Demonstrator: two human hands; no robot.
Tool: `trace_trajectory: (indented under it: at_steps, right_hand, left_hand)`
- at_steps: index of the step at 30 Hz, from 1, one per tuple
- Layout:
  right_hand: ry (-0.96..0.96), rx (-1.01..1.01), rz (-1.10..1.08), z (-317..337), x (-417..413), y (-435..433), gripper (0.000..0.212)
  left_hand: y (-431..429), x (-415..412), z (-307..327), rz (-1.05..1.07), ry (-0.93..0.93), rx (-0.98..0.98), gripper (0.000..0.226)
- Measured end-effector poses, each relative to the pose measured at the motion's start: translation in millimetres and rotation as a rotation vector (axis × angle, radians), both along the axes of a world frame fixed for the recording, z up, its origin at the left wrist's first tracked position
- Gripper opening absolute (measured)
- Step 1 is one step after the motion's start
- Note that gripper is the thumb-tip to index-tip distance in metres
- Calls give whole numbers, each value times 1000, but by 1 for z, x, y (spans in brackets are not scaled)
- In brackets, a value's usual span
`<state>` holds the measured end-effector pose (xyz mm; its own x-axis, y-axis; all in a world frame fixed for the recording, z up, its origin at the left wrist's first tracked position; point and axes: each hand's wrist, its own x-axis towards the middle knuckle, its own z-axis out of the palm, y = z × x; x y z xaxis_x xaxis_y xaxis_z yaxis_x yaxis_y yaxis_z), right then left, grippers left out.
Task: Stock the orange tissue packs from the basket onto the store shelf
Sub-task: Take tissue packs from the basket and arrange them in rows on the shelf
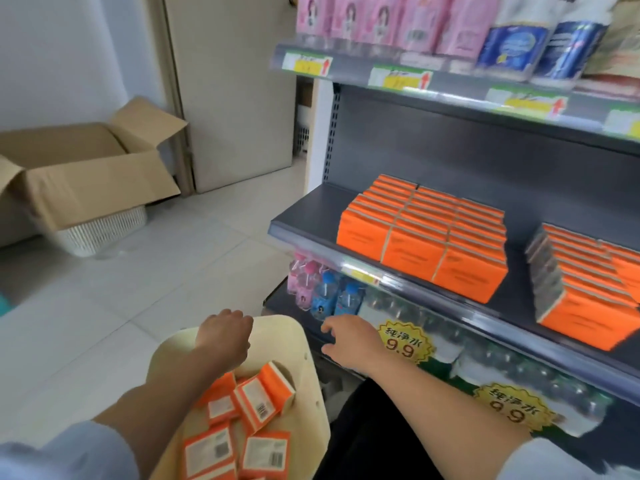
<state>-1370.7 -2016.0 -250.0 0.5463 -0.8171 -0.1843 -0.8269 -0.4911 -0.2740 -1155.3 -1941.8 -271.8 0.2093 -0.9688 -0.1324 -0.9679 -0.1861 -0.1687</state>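
Up and right of both hands, a grey metal store shelf [304, 209] bears stacked orange tissue packs [422, 237]. Beneath them, a cream plastic basket [306, 351] holds loose ones [263, 400]. The right hand [349, 337] is spread and empty. The left hand [223, 336] bends over the far rim, its grip unclear. A hasty grab could spill packs.

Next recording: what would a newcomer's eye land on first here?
The bright orange tissue packs stand out most: two neat stacks on the middle shelf, and loose packs lying jumbled in the cream basket at bottom centre. At the basket's far edge, the left hand lies over it and the right hand is beside it, fingers spread.
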Motion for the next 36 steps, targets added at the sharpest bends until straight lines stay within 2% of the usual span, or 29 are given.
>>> trace_trajectory:
  at_steps: [5, 15, 20, 25, 28, 33, 36]
  right_hand:
    - [97, 94, 87, -35, 42, 1, 40]
    - [371, 265, 240, -129, 93, 10, 32]
    - [464, 361, 271, -172, 100, 11, 33]
    - [504, 458, 278, -204, 108, 20, 21]
    - [533, 535, 310, -220, 110, 32, 24]
    - [550, 686, 335, -242, 122, 53, 30]
    - [544, 786, 257, -253, 128, 62, 37]
  left_hand:
    - [13, 28, -47, 65, 56, 77, 29]
    - [41, 42, -155, 230, 253, 319, 23]
    - [55, 43, -204, 273, 326, 529, 31]
    - [70, 43, -244, 226, 358, 743, 38]
    - [78, 41, -261, 261, 402, 777, 37]
    - [86, 39, -272, 206, 466, 818, 32]
    - [91, 42, -290, 360, 676, 776, 31]
